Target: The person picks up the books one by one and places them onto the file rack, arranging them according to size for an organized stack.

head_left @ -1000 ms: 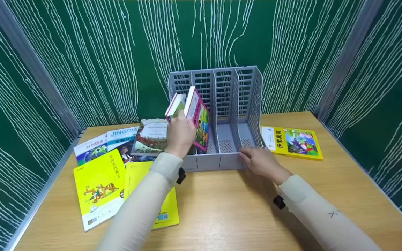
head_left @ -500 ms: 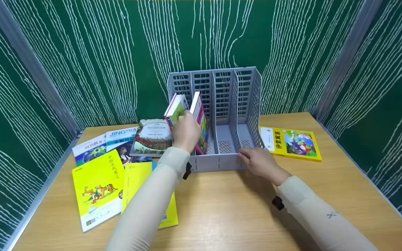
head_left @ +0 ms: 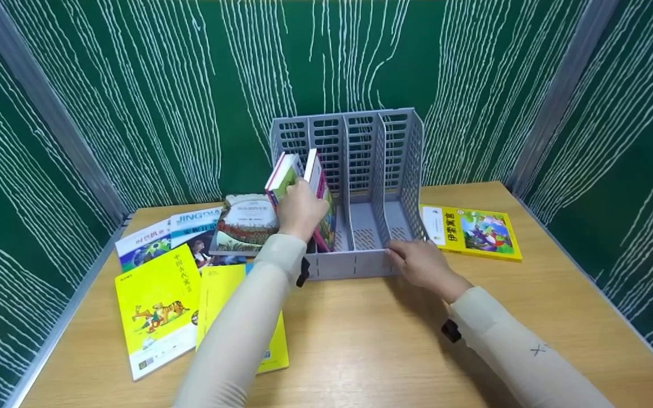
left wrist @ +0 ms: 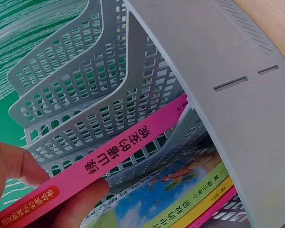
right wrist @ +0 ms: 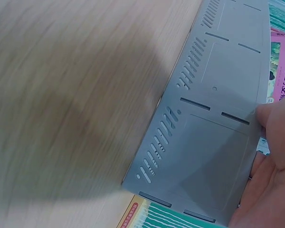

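Observation:
My left hand (head_left: pixel 302 208) pinches a pink-spined book (left wrist: pixel 104 159) between thumb and fingers. The book stands in the second compartment from the left of a grey file rack (head_left: pixel 332 266), its top tilted a little leftward in the head view. Several books (left wrist: pixel 180 190) with green, yellow and pink spines stand in the leftmost compartment. My right hand (head_left: pixel 422 264) grips the rack's low front wall near its right corner, thumb on the outer face, fingers over the edge. The two right compartments hold nothing. My left hand hides part of the books in the head view.
A yellow book (head_left: pixel 474 233) lies right of the rack. On the left lie two yellow books (head_left: pixel 159 311), a book with a field on its cover (head_left: pixel 247 226) and further booklets (head_left: pixel 145 241). Green walls with white streaks enclose the wooden table (head_left: pixel 383 340).
The pink-spined book has gone down into the second compartment, with my left hand shifting slightly rightward; lately its top leans a little left. My right hand stays on the rack.

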`<state>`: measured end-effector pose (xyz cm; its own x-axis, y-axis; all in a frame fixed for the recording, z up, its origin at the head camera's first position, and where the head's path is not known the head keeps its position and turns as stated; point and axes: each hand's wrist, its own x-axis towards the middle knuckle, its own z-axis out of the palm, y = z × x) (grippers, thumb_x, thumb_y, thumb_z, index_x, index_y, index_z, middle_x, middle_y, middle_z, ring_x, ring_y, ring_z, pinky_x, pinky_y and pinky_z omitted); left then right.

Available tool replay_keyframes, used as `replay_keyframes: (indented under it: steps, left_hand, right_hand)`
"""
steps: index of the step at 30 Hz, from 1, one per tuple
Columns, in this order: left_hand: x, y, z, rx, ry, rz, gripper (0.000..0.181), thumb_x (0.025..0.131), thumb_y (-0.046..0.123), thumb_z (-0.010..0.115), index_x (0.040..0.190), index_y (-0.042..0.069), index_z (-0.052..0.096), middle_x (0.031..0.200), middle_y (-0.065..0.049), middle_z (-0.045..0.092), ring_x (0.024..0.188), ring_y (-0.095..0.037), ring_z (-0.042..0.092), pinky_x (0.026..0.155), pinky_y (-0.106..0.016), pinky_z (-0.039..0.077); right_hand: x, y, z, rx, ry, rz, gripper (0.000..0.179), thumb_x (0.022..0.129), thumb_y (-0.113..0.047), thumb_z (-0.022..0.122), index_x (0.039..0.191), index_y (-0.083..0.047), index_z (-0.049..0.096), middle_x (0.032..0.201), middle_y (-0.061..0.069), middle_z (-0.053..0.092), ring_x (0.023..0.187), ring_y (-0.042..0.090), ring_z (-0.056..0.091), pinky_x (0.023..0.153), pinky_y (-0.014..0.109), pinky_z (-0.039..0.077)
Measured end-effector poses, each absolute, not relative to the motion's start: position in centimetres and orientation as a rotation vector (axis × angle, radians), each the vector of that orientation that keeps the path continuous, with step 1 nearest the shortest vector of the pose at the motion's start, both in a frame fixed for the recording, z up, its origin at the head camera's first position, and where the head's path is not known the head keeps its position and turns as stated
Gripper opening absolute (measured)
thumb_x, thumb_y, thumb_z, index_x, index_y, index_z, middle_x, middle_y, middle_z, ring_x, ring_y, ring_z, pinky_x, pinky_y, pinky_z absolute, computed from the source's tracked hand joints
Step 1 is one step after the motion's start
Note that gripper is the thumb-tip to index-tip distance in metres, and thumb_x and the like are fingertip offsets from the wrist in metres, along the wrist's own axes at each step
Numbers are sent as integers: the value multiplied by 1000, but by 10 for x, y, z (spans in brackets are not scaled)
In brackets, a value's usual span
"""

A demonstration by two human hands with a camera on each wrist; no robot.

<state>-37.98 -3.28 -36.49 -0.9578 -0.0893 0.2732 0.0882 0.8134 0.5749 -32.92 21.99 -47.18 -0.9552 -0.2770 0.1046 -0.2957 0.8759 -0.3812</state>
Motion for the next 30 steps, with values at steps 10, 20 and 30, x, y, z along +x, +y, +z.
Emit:
replay_keyframes:
  steps: [10, 20, 30]
  left_hand:
    - [-386, -29, -369, -18, -2622, -885, 25, 96, 5, 72, 118, -5, 67, 109, -26, 79, 93, -39, 80, 78, -51, 66]
    - [-396, -28, -374, -20, -2580, -802, 21, 101, 7, 69, 118, -5, 69, 106, -25, 79, 93, -40, 80, 79, -51, 66]
    - [-399, -28, -378, -63, -2561, -789, 26, 105, 11, 68, 125, -5, 66, 108, -27, 79, 95, -40, 80, 80, -49, 66]
  right_hand:
    - [-327, 220, -473, 455, -2989, 623, 33, 115, -30, 54, 135, -11, 73, 122, 13, 79, 108, 36, 68, 112, 65, 47]
    - [-329, 220, -473, 463, -2998, 627, 36, 115, -32, 54, 138, -11, 71, 126, 13, 78, 106, 35, 65, 115, 66, 46]
    - [-327, 222, -470, 438, -3032, 639, 39, 115, -32, 53, 144, -10, 68, 134, 15, 76, 113, 37, 67, 116, 65, 47]
